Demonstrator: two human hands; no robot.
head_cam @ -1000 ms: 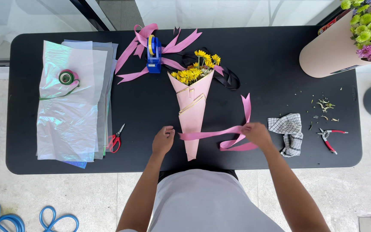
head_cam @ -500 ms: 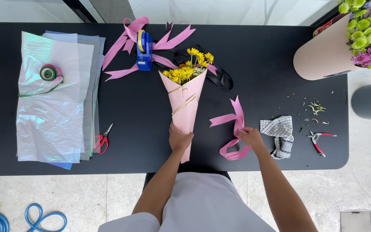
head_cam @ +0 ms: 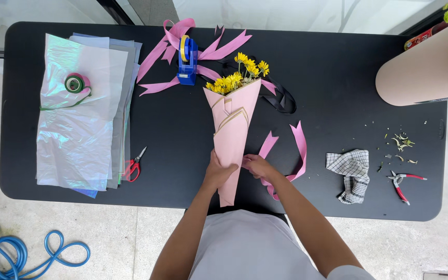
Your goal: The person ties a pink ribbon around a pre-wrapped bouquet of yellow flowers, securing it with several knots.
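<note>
On the matte black bench (head_cam: 338,78), a smooth pink paper cone (head_cam: 232,140) of yellow chrysanthemums (head_cam: 237,75) lies with its point toward the person. The left hand (head_cam: 218,172) reaches forward, its grip curled around the cone's narrow lower part. The right hand (head_cam: 257,166) sits just beside it, fingers pinching a glossy pink ribbon (head_cam: 297,150) that loops away to that side. Beyond the ribbon lie a crumpled checked cloth (head_cam: 352,171) and red-handled pruners (head_cam: 403,184).
</note>
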